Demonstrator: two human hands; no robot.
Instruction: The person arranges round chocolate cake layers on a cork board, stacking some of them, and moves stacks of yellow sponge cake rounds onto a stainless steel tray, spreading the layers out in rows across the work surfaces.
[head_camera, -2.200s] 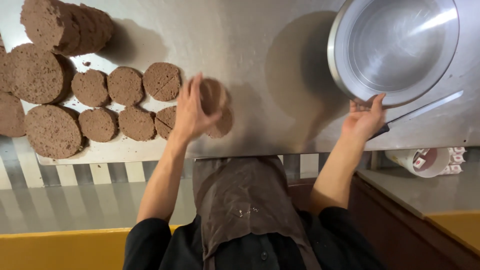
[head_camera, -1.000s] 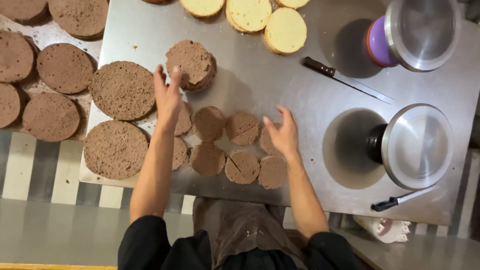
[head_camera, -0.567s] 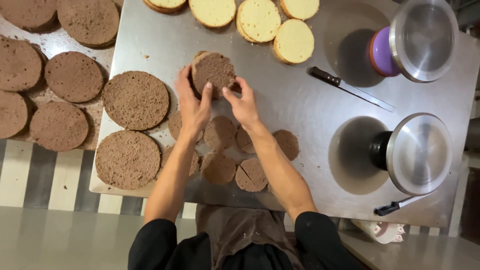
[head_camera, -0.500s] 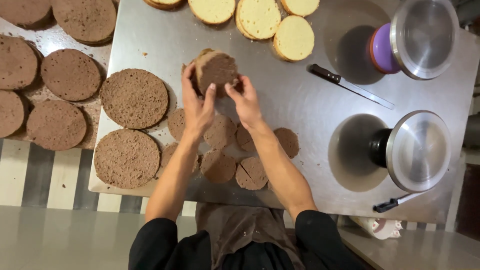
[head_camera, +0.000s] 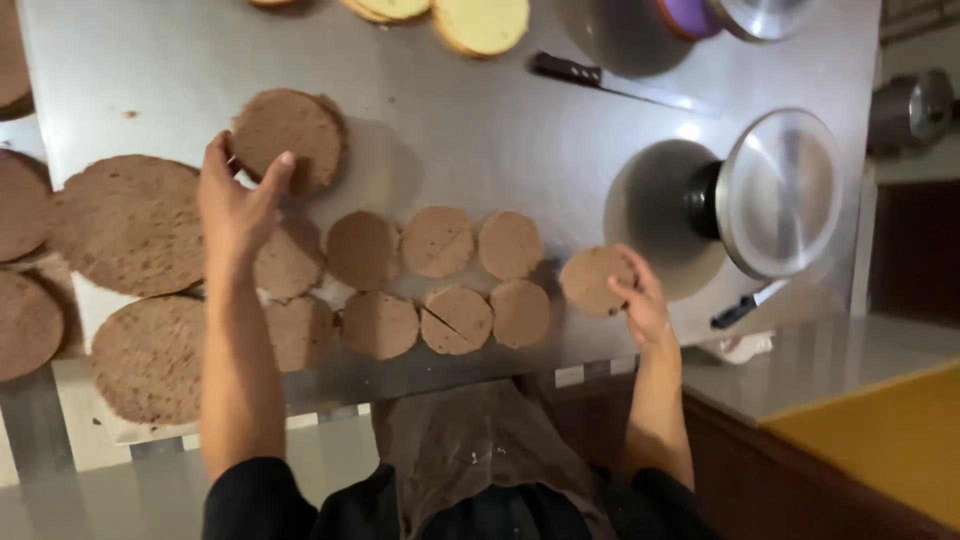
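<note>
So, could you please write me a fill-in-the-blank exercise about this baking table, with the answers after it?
1. The left hand rests on a stack of round ____ cake layers.
2. The right hand touches the small cake disc at the ____ end of the rows.
3. The black-handled ____ lies near the table's far edge.
4. One small disc in the near row is ____.

Answers: brown; right; knife; cracked

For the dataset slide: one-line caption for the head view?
Left hand grips a stack of brown cake rounds; right hand holds a small brown round on the steel table.
</note>
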